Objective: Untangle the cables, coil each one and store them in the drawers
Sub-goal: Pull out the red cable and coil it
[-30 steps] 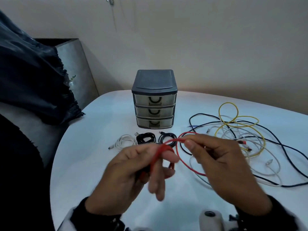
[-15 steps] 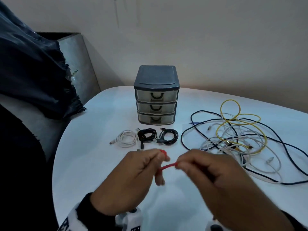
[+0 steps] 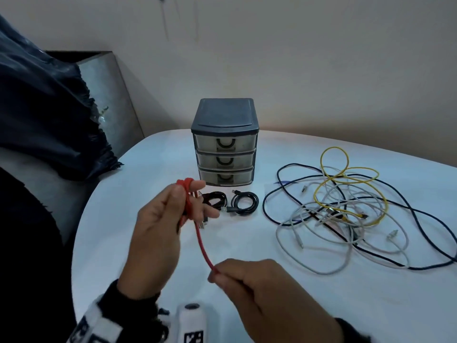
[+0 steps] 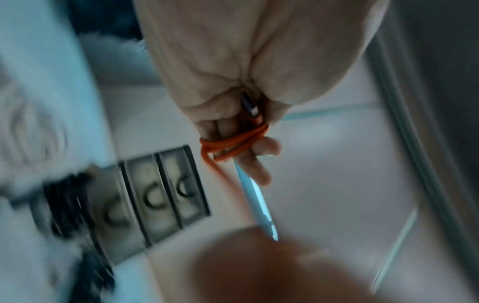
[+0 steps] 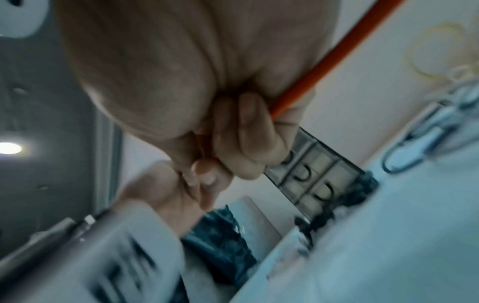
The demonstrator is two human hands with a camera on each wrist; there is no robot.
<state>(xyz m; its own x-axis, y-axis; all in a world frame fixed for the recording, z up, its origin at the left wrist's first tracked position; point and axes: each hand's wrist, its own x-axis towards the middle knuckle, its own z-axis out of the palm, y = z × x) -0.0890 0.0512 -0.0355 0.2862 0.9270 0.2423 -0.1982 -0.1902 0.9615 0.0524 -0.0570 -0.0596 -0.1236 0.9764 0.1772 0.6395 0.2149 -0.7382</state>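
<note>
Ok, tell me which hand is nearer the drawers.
Left. The left hand is raised just in front of the drawers; the right hand is lower, nearer the person.

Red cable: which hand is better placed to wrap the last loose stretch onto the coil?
Right, probably. The right hand pinches the free end of the red cable, so it can carry it round. The left hand has the wound loops around its fingers and serves as the former.

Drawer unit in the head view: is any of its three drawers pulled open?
No, all three drawers of the drawer unit sit flush and closed.
</note>
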